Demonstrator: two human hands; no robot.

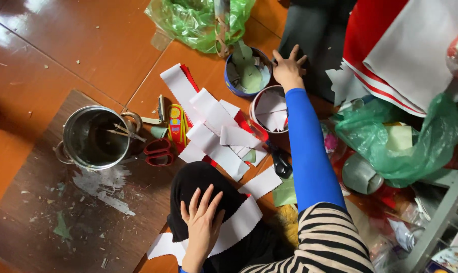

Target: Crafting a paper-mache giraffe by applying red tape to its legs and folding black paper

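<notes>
I logged the left hand [202, 222] lying flat, fingers spread, on a white paper strip [241, 222] with zigzag-cut edges that was draped over the black-clothed knee; the hand pressed on the strip rather than gripping it. The right hand [288, 68], at the end of a blue sleeve [310, 156], reached far forward with fingers splayed and open, closed on nothing, its palm over a dark cloth on the floor just beyond a red-rimmed tin [269, 110] that held more cut white pieces. A blue tin [245, 73] with pale green scraps stood beside it. More white strips [209, 121] lay fanned across the orange floor [62, 35], overlapping red ones, between the knee and the tins. I judged the strips very light, thin and limp, easy to crease or tear at the serrated edge, and apt to slide on the glossy tile; a flat press or a pinch near an end, away from the points, looked the sounder hold. Red-handled scissors [157, 151] lay next to a steel pot [95, 137] on a dark wooden board [47, 212]; black-handled scissors [281, 164] lay near the sleeve. Green plastic bags [401, 146] and red-and-white sheets [391, 45] crowded the right side.
</notes>
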